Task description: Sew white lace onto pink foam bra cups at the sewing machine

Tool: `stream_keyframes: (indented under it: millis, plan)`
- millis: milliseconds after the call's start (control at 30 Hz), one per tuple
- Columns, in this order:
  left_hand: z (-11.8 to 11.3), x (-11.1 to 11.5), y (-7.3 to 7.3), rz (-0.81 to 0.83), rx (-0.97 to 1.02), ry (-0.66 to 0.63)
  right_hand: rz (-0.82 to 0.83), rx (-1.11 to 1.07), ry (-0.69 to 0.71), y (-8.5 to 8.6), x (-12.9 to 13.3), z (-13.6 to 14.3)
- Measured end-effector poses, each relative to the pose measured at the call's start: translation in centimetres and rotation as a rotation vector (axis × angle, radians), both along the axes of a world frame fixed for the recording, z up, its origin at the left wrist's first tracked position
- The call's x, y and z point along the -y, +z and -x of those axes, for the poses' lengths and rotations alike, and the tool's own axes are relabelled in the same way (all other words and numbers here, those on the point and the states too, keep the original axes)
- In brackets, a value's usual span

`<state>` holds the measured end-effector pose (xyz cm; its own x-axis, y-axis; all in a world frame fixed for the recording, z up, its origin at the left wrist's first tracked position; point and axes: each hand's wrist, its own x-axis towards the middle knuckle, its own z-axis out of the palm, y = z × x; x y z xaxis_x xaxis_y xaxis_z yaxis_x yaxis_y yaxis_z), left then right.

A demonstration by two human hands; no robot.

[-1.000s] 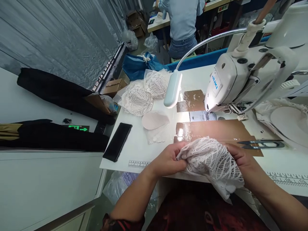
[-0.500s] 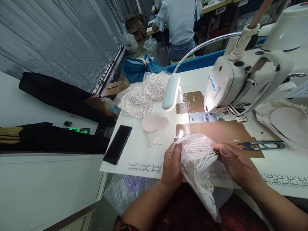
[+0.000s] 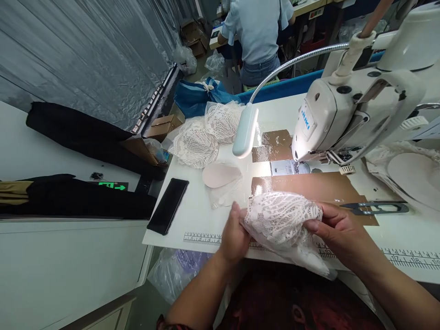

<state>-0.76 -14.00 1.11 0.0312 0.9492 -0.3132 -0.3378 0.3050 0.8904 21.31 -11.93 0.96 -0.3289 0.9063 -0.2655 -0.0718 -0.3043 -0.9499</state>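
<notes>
Between my hands, above the table's front edge, is a white lace cup piece point(image 3: 280, 215), its patterned lace facing up and sheer fabric hanging below. My left hand point(image 3: 235, 236) is closed on its left end. The right end is pinched between the thumb and fingers of my right hand point(image 3: 338, 227). Beyond my left hand lie a smooth pale oval pad point(image 3: 221, 175) and a piece of sheer lace point(image 3: 225, 195). Farther back rest two lace cup pieces point(image 3: 194, 144). Thread snips point(image 3: 381, 208) lie just past my right hand.
A white sewing machine point(image 3: 326, 114) stands at the right, with a lamp point(image 3: 245, 130) on a bent metal neck beside it. A black phone point(image 3: 168, 206) lies at the table's left. More lace with a round pad point(image 3: 415, 174) sits far right. A person point(image 3: 257, 36) sits behind.
The lace piece has been turned and spread so its patterned side faces up, and its hanging tail has swung up to the right. My left hand moved slightly left, my right hand slightly right.
</notes>
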Motion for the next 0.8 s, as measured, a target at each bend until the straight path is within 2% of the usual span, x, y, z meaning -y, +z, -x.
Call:
stream_keyframes:
  millis: [100,167,267,367,533,700,800]
  plan:
    - [2.0,-0.8,1.7,-0.213,-0.236,-0.112,-0.019,0.038,0.067,0.9,0.0,0.2]
    - [2.4,-1.2,2.9,-0.346,-0.405,-0.231,-0.066,0.081,0.124,1.7,0.1,0.5]
    - [1.8,-1.7,4.1,-0.35,-0.482,-0.479,-0.166,0.169,0.224,2.6,0.2,0.8]
    - [0.9,-2.0,4.2,-0.275,-0.451,-0.625,-0.247,0.222,0.295,2.9,0.1,0.6]
    - [0.0,-2.2,3.7,-0.255,-0.423,-0.653,-0.3,0.255,0.238,3.1,-0.2,0.7]
    - [-0.3,-2.6,4.3,-0.21,-0.373,-0.647,-0.372,0.343,0.257,3.0,-0.8,0.9]
    - [0.1,-2.7,4.3,-0.165,-0.284,-0.667,-0.312,0.278,0.253,2.7,-1.0,0.4]
